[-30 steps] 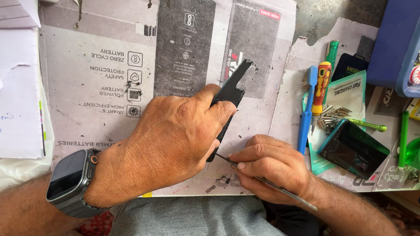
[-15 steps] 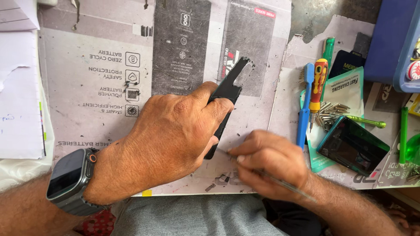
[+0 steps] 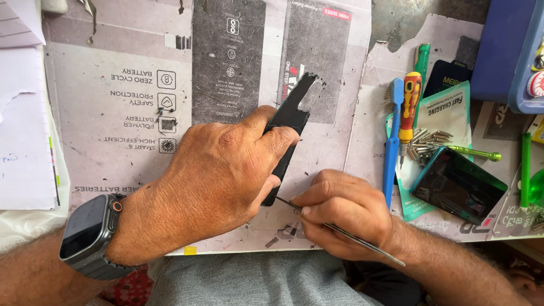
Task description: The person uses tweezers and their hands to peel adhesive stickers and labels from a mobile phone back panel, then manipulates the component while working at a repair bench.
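My left hand point(image 3: 218, 170) presses down on a black phone back panel point(image 3: 292, 116) that lies on flattened grey cardboard packaging point(image 3: 124, 113); the panel's far end with its cut-out sticks out past my fingers. My right hand point(image 3: 340, 212) pinches thin metal tweezers point(image 3: 340, 231), whose tip touches the panel's near end by my left thumb. A smartwatch point(image 3: 85, 235) sits on my left wrist.
To the right lie a blue tool point(image 3: 392, 141), a red-and-yellow screwdriver point(image 3: 409, 107), a green screwdriver point(image 3: 420, 62), a bundle of metal bits point(image 3: 428, 140), a dark phone point(image 3: 458, 184) and a blue box point(image 3: 504, 51). White paper point(image 3: 22, 130) lies at the left.
The view has shifted slightly. My right hand has nudged the tweezers a little toward the panel's near end. My left hand stays on the panel.
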